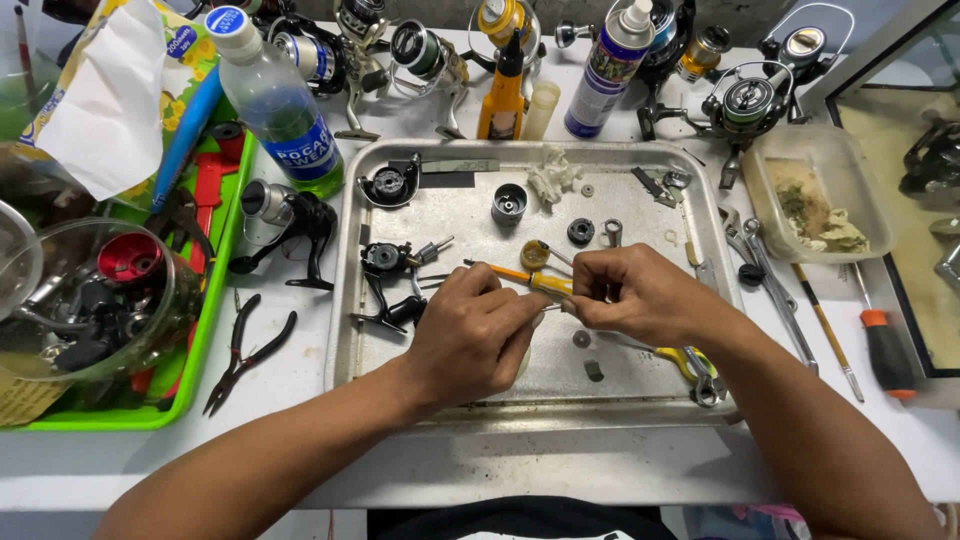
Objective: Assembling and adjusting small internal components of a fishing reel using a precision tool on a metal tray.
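Note:
Both hands meet over the middle of a metal tray [640,395]. My left hand [470,335] pinches something small at its fingertips, right beside a yellow-handled screwdriver [520,276] whose handle shows between the two hands. My right hand [630,292] closes on a small part that its fingers hide. On the tray lie a black fishing reel body [388,280], a black spool [508,203], a round black ring [580,231], small washers and a white rag [553,176].
A green tray [215,290] with tools and a clear bowl stands at the left. Black pliers [245,355] lie beside it. Several fishing reels, a water bottle [275,100], a spray can [610,65] and an orange oil bottle [503,90] line the back. Wrenches and screwdrivers lie right.

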